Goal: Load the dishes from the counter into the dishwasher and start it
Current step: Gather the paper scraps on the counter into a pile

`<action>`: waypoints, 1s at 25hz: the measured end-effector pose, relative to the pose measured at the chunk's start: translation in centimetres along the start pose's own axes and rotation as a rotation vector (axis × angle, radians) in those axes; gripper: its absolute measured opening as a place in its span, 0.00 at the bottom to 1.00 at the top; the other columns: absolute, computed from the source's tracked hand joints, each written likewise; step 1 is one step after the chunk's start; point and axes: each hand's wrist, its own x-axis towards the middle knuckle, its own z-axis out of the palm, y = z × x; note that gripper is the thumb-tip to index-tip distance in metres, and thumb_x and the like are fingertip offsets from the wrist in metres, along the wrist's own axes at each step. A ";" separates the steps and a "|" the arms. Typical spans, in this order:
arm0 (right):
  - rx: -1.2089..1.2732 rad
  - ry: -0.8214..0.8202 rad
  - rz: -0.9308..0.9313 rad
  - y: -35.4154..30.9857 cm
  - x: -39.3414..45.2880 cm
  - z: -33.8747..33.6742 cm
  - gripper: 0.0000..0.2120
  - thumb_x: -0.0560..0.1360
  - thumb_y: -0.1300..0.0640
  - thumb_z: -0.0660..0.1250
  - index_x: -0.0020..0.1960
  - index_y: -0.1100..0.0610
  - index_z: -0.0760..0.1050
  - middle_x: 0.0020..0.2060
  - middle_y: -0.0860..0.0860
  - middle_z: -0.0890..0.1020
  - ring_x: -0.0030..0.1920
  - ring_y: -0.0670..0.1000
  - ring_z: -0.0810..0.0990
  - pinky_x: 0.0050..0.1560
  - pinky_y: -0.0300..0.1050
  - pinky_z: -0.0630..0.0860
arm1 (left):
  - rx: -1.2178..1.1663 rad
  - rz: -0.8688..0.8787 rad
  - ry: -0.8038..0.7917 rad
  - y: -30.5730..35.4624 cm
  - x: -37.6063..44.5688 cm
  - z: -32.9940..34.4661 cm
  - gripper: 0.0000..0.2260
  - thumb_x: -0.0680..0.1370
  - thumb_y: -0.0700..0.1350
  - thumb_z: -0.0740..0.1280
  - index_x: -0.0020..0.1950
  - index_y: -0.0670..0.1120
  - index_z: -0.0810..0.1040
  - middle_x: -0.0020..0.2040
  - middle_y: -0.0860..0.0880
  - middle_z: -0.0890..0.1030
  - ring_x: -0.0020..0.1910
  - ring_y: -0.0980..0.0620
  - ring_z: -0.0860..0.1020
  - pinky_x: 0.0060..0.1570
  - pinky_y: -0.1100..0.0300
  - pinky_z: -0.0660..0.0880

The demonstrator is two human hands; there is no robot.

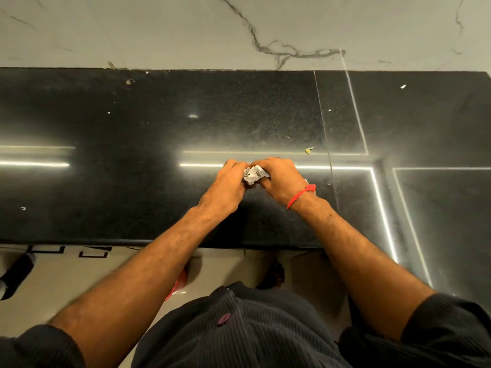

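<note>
Both my hands meet over the middle of a black granite counter (132,123). Between them is a crumpled wad of white paper (253,175). My left hand (228,183) grips it from the left and my right hand (279,179), with a red thread at the wrist, grips it from the right. Fingers of both hands curl round the wad and hide most of it. No dishes and no dishwasher are in view.
Small crumbs and scraps lie scattered on the counter, among them a yellowish bit (309,150) just beyond my right hand. A white marble backsplash (186,30) runs behind the counter. Beige floor (66,282) shows below the front edge.
</note>
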 end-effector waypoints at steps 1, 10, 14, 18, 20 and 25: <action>-0.001 0.012 -0.013 -1.7 -0.1 0.7 0.07 0.74 0.64 0.69 0.50 0.59 0.82 0.46 0.56 0.85 0.51 0.58 0.80 0.52 0.49 0.71 | -0.006 0.006 0.016 -0.9 -1.2 -1.0 0.09 0.82 0.41 0.66 0.62 0.46 0.76 0.56 0.50 0.72 0.50 0.55 0.72 0.51 0.64 0.68; -0.015 -0.013 -0.015 -18.2 -2.9 12.7 0.08 0.75 0.64 0.67 0.52 0.59 0.82 0.47 0.57 0.84 0.50 0.58 0.81 0.54 0.50 0.73 | 0.042 -0.027 0.045 -13.1 -15.4 -8.9 0.08 0.79 0.37 0.66 0.58 0.40 0.79 0.55 0.40 0.77 0.53 0.44 0.76 0.50 0.61 0.67; -0.040 -0.046 -0.062 -23.9 -4.5 18.0 0.10 0.76 0.62 0.66 0.55 0.60 0.82 0.49 0.59 0.83 0.49 0.60 0.80 0.54 0.51 0.73 | 0.022 -0.078 0.078 -17.9 -21.6 -11.2 0.08 0.78 0.39 0.70 0.57 0.40 0.80 0.53 0.39 0.77 0.54 0.42 0.76 0.47 0.66 0.62; -0.089 -0.105 -0.091 -26.7 -5.1 22.0 0.10 0.77 0.62 0.64 0.55 0.60 0.81 0.50 0.59 0.83 0.52 0.60 0.79 0.53 0.46 0.68 | 0.026 -0.156 0.058 -20.3 -25.7 -11.5 0.09 0.78 0.41 0.71 0.57 0.40 0.80 0.55 0.38 0.78 0.56 0.41 0.76 0.47 0.65 0.62; -0.069 -0.122 -0.128 -27.4 -5.4 23.7 0.09 0.76 0.62 0.65 0.53 0.60 0.81 0.48 0.58 0.83 0.51 0.59 0.79 0.51 0.46 0.68 | 0.006 -0.211 0.086 -21.0 -27.5 -11.8 0.10 0.79 0.41 0.68 0.59 0.40 0.80 0.56 0.39 0.77 0.57 0.42 0.76 0.50 0.62 0.65; -0.021 -0.204 -0.201 -30.2 -5.3 28.2 0.05 0.74 0.62 0.67 0.49 0.58 0.80 0.44 0.57 0.82 0.48 0.58 0.79 0.45 0.41 0.65 | 0.036 -0.336 0.116 -24.3 -32.0 -12.6 0.11 0.81 0.45 0.65 0.61 0.44 0.79 0.57 0.42 0.77 0.56 0.45 0.76 0.51 0.63 0.66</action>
